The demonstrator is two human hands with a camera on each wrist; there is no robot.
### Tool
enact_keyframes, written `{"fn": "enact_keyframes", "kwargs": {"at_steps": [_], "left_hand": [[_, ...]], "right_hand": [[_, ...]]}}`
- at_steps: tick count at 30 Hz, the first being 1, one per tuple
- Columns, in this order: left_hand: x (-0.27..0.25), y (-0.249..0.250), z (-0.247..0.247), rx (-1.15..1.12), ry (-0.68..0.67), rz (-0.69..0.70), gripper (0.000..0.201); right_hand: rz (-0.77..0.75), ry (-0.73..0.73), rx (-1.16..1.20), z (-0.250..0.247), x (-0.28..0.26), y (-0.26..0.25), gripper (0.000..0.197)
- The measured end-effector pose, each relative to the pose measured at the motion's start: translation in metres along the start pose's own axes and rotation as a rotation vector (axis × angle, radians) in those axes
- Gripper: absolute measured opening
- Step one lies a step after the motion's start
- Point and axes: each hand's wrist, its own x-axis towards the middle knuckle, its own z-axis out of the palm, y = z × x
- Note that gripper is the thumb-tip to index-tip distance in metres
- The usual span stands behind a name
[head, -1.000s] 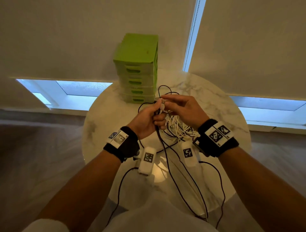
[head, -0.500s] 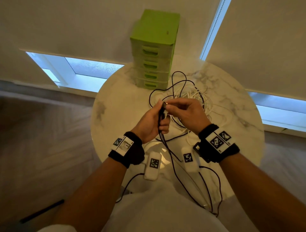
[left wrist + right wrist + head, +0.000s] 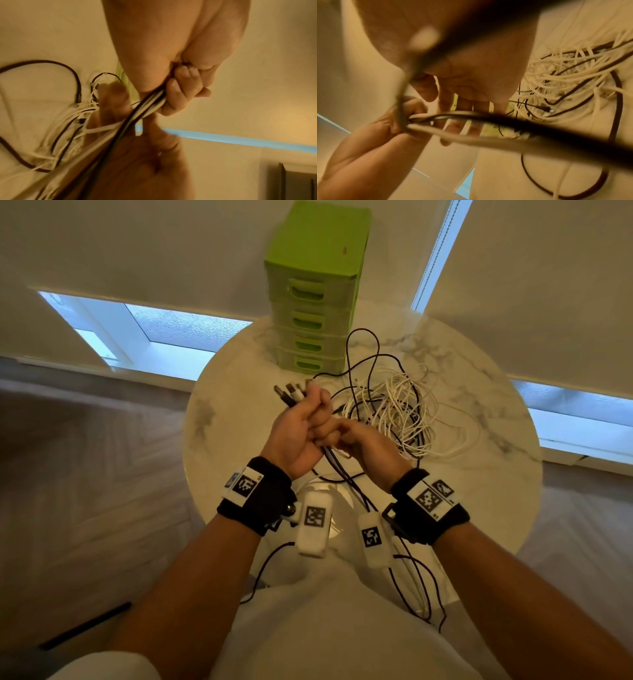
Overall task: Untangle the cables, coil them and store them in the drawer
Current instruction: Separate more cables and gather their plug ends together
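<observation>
Cables (image 3: 394,409) still tangled at 1 o'clock: left hand (image 3: 301,433) fists the plug ends (image 3: 289,393), right hand (image 3: 368,446), fingers loosely open, should comb strands out slowly.

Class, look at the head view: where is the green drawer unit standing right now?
The drawer unit stands at the table's far edge, against the blinds, just beyond the cable tangle and the hands.
</observation>
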Motion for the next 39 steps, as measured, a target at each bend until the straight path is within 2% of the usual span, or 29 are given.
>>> {"fn": "enact_keyframes", "kwargs": {"at_steps": [7, 9, 11, 13, 15, 18, 20, 21, 24, 26, 31, 33, 35, 37, 39], "left_hand": [[0.005, 0.029, -0.013, -0.101, 0.072, 0.14, 0.04], [0.004, 0.035, -0.02, -0.124, 0.102, 0.189, 0.04], [0.001, 0.039, -0.032, -0.146, 0.164, 0.226, 0.039], [-0.001, 0.04, -0.043, -0.136, 0.251, 0.236, 0.036], [0.0, 0.036, -0.045, -0.06, 0.314, 0.212, 0.032], [0.005, 0.026, -0.032, 0.109, 0.357, 0.148, 0.022], [0.008, 0.019, -0.017, 0.276, 0.318, 0.131, 0.013], [0.01, 0.015, -0.01, 0.379, 0.273, 0.124, 0.014], [0.01, 0.006, 0.015, 0.624, 0.048, 0.149, 0.032], [0.011, -0.002, 0.027, 0.657, -0.055, 0.174, 0.022], [0.014, -0.008, 0.041, 0.534, -0.025, 0.184, 0.011], [0.015, -0.006, 0.047, 0.568, -0.057, 0.219, 0.013], [0.017, -0.001, 0.05, 0.549, 0.015, 0.186, 0.011], [0.02, 0.006, 0.046, 0.554, 0.07, 0.14, 0.016], [0.019, 0.01, 0.041, 0.553, -0.018, 0.106, 0.021]], "right_hand": [[-0.038, 0.015, -0.357, -0.024, -0.01, -0.015, 0.012], [-0.067, 0.094, -0.495, -0.04, -0.009, -0.022, 0.006], [-0.13, 0.197, -0.6, -0.056, -0.008, -0.031, 0.011], [-0.205, 0.288, -0.604, -0.068, -0.009, -0.037, 0.017], [-0.289, 0.351, -0.561, -0.071, -0.01, -0.043, 0.013], [-0.381, 0.356, -0.448, -0.057, -0.013, -0.052, 0.006], [-0.43, 0.337, -0.427, -0.045, -0.016, -0.061, 0.009], [-0.458, 0.322, -0.436, -0.039, -0.018, -0.065, 0.01], [-0.503, 0.264, -0.457, -0.026, -0.021, -0.076, 0.011], [-0.508, 0.22, -0.485, -0.018, -0.024, -0.079, 0.01], [-0.593, 0.204, -0.449, -0.011, -0.036, -0.084, 0.018], [-0.608, 0.244, -0.413, -0.014, -0.037, -0.083, 0.027], [-0.602, 0.339, -0.386, -0.021, -0.037, -0.078, 0.033], [-0.553, 0.4, -0.427, -0.031, -0.034, -0.07, 0.041], [-0.433, 0.357, -0.547, -0.043, -0.022, -0.057, 0.045]]}}
